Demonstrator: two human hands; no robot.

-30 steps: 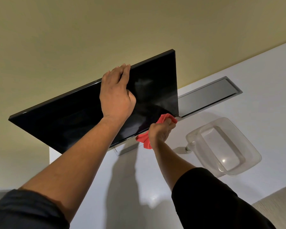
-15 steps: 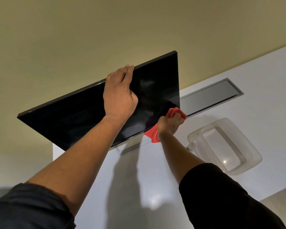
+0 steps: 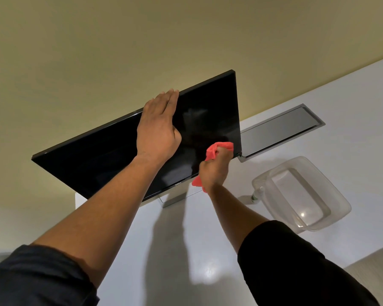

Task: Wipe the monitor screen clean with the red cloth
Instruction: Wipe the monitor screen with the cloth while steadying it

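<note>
Fingers: L hand (image 3: 158, 131) flat on 1 monitor (image 3: 93, 164); R hand (image 3: 215, 168) grips 1 red cloth (image 3: 212, 151).

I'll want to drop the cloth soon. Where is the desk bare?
Bare desk lies between the two arms, below the monitor. More lies right of the clear tray. It is crowded at the stand, beside the right hand and cloth.

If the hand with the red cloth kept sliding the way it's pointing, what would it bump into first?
The right hand points up along the screen, so probably nothing: the red cloth would just keep sliding over the monitor toward its top edge.
</note>
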